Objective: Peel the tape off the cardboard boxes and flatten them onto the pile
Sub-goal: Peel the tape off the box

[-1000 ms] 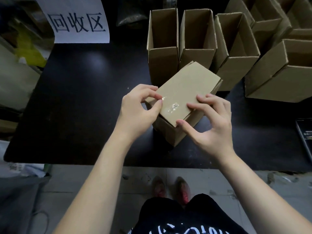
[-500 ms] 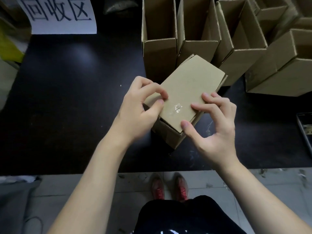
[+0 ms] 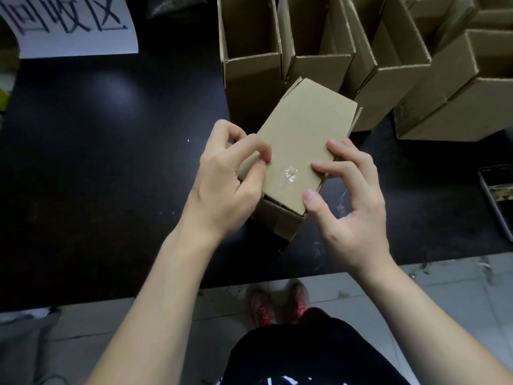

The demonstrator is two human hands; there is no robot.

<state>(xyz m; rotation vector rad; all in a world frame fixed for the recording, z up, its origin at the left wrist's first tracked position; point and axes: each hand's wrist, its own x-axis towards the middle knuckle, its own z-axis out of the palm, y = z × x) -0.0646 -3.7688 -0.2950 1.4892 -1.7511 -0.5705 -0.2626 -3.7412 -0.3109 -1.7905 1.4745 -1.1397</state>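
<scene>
So we're standing at a black tabletop (image 3: 111, 168) with a small brown cardboard box (image 3: 302, 145) sat on it right in front of us, near the front edge and turned at an angle. Its top flap is closed. There's a crinkled patch of clear tape (image 3: 290, 173) stuck on that flap, toward the end nearest us.

Our left hand (image 3: 222, 187) is on the box's left side. The fingers are curled in and the thumb and forefinger are pinching together right at the left edge of the flap, just beside the tape. Honestly we can't tell if a loose end of tape is caught between them or just the cardboard edge.

Our right hand (image 3: 352, 201) grasps the other side. Two fingertips press down on top of the flap, the thumb is against the near corner, and the remaining fingers bend down along the right side.

Just behind it stands a row of open-topped brown cardboard boxes (image 3: 249, 79), upright and packed side by side, running off to the right.

A white paper sign with black handwritten characters (image 3: 69, 26) lies at the far left of the table, and a dark flat phone-like device (image 3: 497, 195) sits at the right edge. Down below we can see red shoes (image 3: 262, 309) on the grey tiled floor (image 3: 97, 329).
</scene>
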